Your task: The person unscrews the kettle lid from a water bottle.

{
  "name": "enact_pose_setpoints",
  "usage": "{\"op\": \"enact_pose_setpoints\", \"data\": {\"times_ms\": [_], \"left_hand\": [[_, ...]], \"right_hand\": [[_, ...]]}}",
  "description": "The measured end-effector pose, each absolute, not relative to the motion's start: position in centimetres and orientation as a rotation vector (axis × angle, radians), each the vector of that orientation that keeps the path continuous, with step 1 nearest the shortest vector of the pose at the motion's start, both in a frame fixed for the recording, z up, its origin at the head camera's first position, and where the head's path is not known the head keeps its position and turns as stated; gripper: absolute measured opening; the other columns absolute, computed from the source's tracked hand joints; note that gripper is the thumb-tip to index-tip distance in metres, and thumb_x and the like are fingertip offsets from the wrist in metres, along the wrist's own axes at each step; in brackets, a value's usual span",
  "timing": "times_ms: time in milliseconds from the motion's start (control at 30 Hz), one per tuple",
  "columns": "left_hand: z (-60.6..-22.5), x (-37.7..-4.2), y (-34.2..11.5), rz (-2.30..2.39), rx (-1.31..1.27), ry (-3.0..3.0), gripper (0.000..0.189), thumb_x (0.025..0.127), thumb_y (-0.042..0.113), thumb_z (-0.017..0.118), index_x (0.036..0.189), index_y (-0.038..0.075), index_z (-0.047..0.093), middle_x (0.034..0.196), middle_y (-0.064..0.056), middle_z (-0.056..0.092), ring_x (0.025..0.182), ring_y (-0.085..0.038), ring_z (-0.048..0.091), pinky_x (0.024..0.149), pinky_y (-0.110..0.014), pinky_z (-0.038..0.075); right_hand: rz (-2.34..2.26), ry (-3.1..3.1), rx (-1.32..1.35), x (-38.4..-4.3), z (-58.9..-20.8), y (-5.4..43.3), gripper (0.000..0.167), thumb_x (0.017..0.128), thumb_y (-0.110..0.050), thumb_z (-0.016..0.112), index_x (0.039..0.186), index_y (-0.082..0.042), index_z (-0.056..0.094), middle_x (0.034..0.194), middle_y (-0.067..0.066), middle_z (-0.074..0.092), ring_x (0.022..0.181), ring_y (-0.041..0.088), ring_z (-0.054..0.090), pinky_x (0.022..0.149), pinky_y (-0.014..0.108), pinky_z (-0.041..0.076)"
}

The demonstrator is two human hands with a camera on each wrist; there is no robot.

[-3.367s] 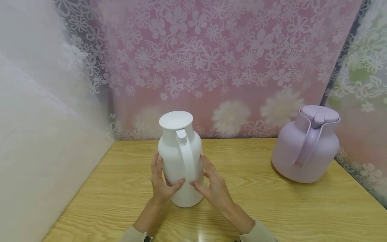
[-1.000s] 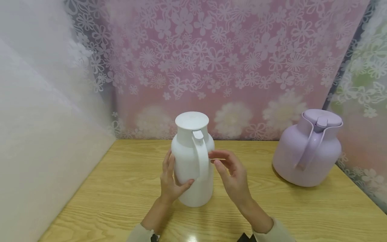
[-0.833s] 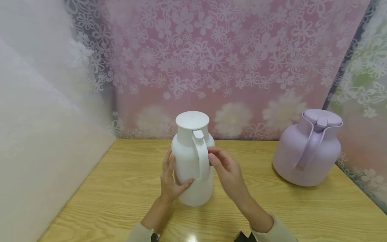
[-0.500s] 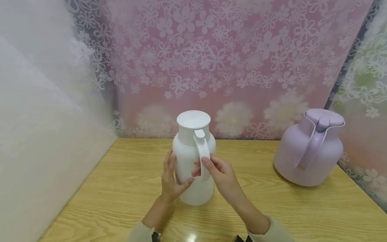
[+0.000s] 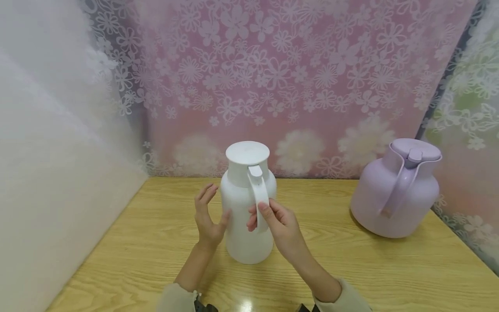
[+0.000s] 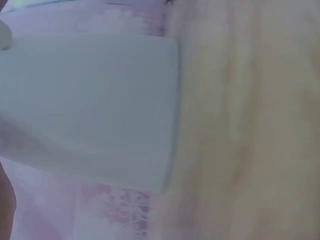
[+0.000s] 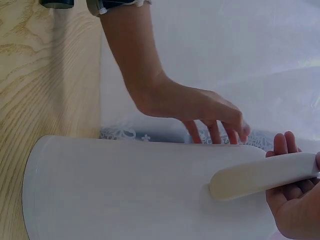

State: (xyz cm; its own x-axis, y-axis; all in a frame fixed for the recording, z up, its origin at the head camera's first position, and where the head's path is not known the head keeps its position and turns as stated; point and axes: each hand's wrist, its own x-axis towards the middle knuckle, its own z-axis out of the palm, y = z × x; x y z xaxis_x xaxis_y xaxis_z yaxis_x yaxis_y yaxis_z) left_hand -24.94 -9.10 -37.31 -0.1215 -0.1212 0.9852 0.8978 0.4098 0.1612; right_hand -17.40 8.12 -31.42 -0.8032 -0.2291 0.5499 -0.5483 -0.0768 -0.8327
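And here's the right hand (image 5: 282, 227) on the white insulated jug (image 5: 238, 208), fingers curled round the handle (image 5: 259, 190), thumb laid along its outer face! Over on the other side, the left hand (image 5: 208, 223) has its fingers spread and loosely bent, thumb right by the jug's wall; whether it touches, I can't tell. The jug itself stands upright near the middle of the wood-grain table (image 5: 331, 251), round lid (image 5: 247, 152) on, lever (image 5: 255, 171) at the top of the handle facing the person. The left wrist view, blurred, catches its lower body down at the tabletop. Out to the right, well apart, sits a squat lilac jug (image 5: 395, 195), lid on, handle this way. Behind it all, a pink floral backdrop (image 5: 273, 78)!
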Motion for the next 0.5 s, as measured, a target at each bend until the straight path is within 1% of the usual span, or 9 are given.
{"op": "enact_pose_setpoints", "data": {"times_ms": [133, 267, 400, 500], "left_hand": [[-36.3, -25.6, -9.7, -1.018, -0.754, -1.421, 0.058, 0.09, 0.038, 0.052, 0.114, -0.014, 0.046, 0.116, -0.033, 0.044, 0.11, -0.042, 0.042, 0.096, -0.038, 0.034], [-33.9, -25.3, -9.8, -1.004, -0.8, -1.445, 0.053, 0.089, 0.036, 0.053, 0.116, -0.01, 0.049, 0.122, -0.028, 0.044, 0.114, -0.042, 0.039, 0.097, -0.045, 0.031], [-30.9, -24.8, -9.4, -0.967, -0.866, -1.503, 0.051, 0.089, 0.037, 0.052, 0.118, -0.004, 0.05, 0.127, -0.023, 0.043, 0.118, -0.037, 0.039, 0.096, -0.048, 0.031], [-28.8, -24.8, -9.0, -0.912, -0.921, -1.56, 0.051, 0.089, 0.041, 0.05, 0.119, 0.001, 0.052, 0.13, -0.019, 0.043, 0.118, -0.033, 0.04, 0.093, -0.046, 0.034]], "right_hand": [[1.939, -1.974, 0.848, -17.4, -31.4, 8.2, 0.026, 0.1, -0.011, 0.039, 0.091, 0.005, 0.058, 0.071, 0.015, 0.061, 0.067, 0.026, 0.061, 0.072, 0.036, 0.049], [1.905, -1.988, 0.861, -17.3, -31.4, 8.1, 0.025, 0.1, -0.011, 0.039, 0.092, 0.003, 0.058, 0.071, 0.013, 0.061, 0.067, 0.026, 0.061, 0.072, 0.035, 0.048], [1.887, -1.986, 0.871, -17.3, -31.4, 8.1, 0.025, 0.1, -0.01, 0.038, 0.091, 0.003, 0.058, 0.07, 0.014, 0.061, 0.066, 0.027, 0.06, 0.071, 0.035, 0.048], [1.886, -1.982, 0.873, -17.3, -31.4, 8.0, 0.025, 0.1, -0.01, 0.038, 0.092, 0.003, 0.058, 0.069, 0.015, 0.06, 0.066, 0.028, 0.06, 0.071, 0.036, 0.048]]}}
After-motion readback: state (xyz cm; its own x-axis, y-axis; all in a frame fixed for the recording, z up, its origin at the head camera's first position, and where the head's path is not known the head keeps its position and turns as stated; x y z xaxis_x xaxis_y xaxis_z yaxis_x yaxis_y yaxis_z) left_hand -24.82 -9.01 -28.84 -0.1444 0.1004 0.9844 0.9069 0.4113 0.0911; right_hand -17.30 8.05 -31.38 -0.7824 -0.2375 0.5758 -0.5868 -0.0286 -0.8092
